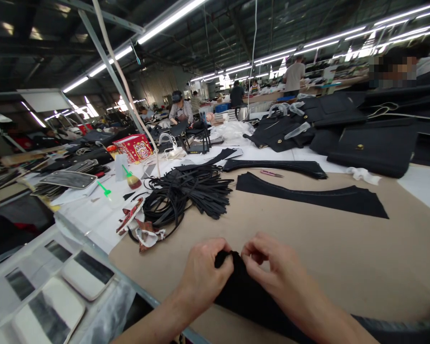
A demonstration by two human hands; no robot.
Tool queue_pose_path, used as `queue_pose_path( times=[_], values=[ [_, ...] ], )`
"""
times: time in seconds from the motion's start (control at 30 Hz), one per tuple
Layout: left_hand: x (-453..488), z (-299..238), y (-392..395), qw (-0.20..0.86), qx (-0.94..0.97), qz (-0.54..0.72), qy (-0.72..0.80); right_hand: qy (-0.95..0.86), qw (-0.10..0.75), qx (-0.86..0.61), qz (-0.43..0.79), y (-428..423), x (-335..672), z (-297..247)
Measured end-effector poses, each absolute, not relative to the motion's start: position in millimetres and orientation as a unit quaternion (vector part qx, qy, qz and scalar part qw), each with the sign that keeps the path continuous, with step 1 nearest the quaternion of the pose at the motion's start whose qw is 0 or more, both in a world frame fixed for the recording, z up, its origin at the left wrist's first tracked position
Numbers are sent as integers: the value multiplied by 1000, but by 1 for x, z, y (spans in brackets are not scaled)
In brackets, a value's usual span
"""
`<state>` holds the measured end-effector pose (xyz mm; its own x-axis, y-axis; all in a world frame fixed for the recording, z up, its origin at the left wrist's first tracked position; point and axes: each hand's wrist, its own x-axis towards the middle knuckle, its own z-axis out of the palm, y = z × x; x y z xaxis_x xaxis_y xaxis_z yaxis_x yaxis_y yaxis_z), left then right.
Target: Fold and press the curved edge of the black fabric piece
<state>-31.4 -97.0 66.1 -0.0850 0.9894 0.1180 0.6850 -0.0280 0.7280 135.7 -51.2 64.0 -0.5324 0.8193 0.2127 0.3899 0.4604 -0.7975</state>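
A fabric piece [244, 292] lies on the board [326, 248], strap bundle [191, 192] behind it leftward, seemingly bags [374, 143] far right.

left grip [205, 276] — bare | right grip [272, 268] — bare | forearms uncovered

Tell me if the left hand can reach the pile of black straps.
Likely yes: only bare brown board separates the left hand, pinching black fabric, from the pile of black straps.
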Motion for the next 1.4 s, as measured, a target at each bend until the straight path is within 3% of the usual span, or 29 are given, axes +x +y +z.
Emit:
queue_pose_path(
  times=[0.1,0.2,0.63,0.97,1.07,1.2,1.3,1.4],
  values=[
    [-38,62,-93,310,594,352,654,-754,306,-383,437,-42,145,74],
    [-42,61,-90,404,540,370,639,-786,330,-376,364,-43,150,72],
    [-31,71,-95,349,588,338,647,-866,313,-350,171,-62,132,43],
    [-28,69,-98,315,615,320,648,-867,314,-359,142,-63,130,38],
    [-27,70,-99,304,614,314,658,-851,318,-369,196,-62,132,42],
    [-27,72,-99,289,612,305,670,-792,288,-390,372,-56,137,55],
    [-29,72,-95,313,609,319,655,-723,271,-379,510,-48,140,58],
    [-33,69,-89,351,596,336,639,-694,283,-360,556,-44,142,55]
  ],
)
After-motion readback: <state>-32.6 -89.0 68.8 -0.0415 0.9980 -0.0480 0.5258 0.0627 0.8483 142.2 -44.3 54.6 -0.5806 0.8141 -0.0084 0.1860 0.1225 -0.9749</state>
